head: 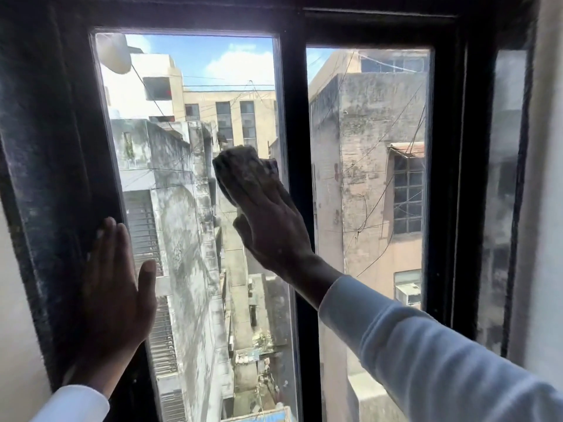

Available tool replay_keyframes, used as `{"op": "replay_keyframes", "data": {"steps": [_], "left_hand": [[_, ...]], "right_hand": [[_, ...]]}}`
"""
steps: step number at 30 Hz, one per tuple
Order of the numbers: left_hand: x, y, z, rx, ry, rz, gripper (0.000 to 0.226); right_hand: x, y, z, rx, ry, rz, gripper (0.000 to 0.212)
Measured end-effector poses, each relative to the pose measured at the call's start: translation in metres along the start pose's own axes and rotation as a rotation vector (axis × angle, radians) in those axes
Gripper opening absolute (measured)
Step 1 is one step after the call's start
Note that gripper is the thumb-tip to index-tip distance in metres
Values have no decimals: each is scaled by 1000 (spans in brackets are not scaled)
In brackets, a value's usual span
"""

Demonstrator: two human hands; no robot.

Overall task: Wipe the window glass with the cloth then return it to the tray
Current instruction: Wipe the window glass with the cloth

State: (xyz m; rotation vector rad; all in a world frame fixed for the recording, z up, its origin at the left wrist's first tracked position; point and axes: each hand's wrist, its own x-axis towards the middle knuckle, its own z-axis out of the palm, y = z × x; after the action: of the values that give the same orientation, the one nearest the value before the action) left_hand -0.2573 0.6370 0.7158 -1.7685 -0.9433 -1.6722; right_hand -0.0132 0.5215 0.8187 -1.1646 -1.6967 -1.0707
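The left window pane (pixel 182 208) fills the middle of the head view, set in a dark frame. My right hand (pixel 274 226) presses a crumpled brownish cloth (pixel 243 172) flat against this glass, near its right edge at mid height. Fingers lie spread over the cloth, which sticks out above them. My left hand (pixel 115 287) rests flat and open on the dark left frame (pixel 61 178), thumb reaching onto the glass edge. Both arms wear white sleeves. No tray is in view.
A black centre post (pixel 295 147) separates the left pane from the right pane (pixel 365 178). A further dark frame member (pixel 451 178) and a pale wall (pixel 545 208) stand at the right. Buildings and wires show outside through the glass.
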Motion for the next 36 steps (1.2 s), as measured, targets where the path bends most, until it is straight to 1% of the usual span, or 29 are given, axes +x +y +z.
{"op": "replay_keyframes", "data": {"steps": [1, 3, 5, 7, 9, 11, 12, 13, 14, 16, 17, 19, 21, 22, 24, 26, 28, 29, 30, 31, 33, 34, 35, 36], "left_hand": [[1, 2, 0, -10, 1, -17, 72], [2, 7, 0, -11, 12, -59, 71], [6, 18, 0, -14, 15, -85, 72], [13, 38, 0, 8, -4, -81, 72], [24, 67, 3, 19, -29, -19, 72], [38, 100, 11, 6, -68, 105, 72], [44, 119, 15, 10, -88, 172, 73], [49, 138, 21, 19, -97, 238, 73], [53, 156, 28, 34, -95, 305, 72], [59, 188, 42, 69, -85, 425, 71], [61, 201, 49, 88, -89, 466, 71], [65, 214, 61, 107, -97, 498, 70], [66, 216, 70, 116, -102, 498, 69], [66, 215, 73, 130, -93, 499, 68], [65, 213, 76, 166, -50, 517, 65], [64, 211, 78, 193, -31, 530, 66], [64, 210, 79, 208, -40, 534, 67], [64, 210, 80, 209, -42, 538, 67], [65, 211, 81, 210, -42, 542, 67], [66, 211, 81, 210, -47, 540, 66], [67, 212, 79, 201, -66, 526, 66], [66, 213, 79, 199, -75, 523, 66], [66, 213, 79, 201, -83, 523, 66], [66, 213, 79, 204, -87, 525, 65]], "right_hand": [[5, 0, -2, 26, 29, 38, 87], [-18, -7, 4, 23, -9, 6, 88], [-72, -18, 17, 13, -105, -100, 90], [-132, -19, 30, 10, -178, -217, 86], [-181, -15, 32, 4, -221, -254, 89], [-207, -10, 21, 12, -241, -199, 99], [-212, -5, 10, 29, -219, -151, 105], [-211, 0, -3, 60, -176, -90, 105], [-206, 8, -16, 94, -122, -17, 99], [-187, 35, -37, 121, 13, 140, 79], [-177, 54, -42, 112, 74, 221, 74], [-160, 98, -41, 68, 156, 367, 80], [-151, 123, -33, 38, 171, 486, 85], [-152, 129, -27, 29, 159, 512, 82], [-157, 129, -14, -20, 137, 467, 73], [-148, 125, -10, -54, 105, 351, 68], [-112, 139, -20, -95, 65, 170, 65], [-91, 151, -28, -131, 75, 126, 64], [-73, 166, -37, -159, 110, 138, 63], [-64, 182, -44, -165, 162, 206, 63], [-75, 188, -48, -151, 250, 429, 63], [-96, 180, -41, -148, 263, 512, 63], [-122, 165, -31, -154, 242, 531, 64], [-148, 147, -18, -159, 186, 495, 66]]}}
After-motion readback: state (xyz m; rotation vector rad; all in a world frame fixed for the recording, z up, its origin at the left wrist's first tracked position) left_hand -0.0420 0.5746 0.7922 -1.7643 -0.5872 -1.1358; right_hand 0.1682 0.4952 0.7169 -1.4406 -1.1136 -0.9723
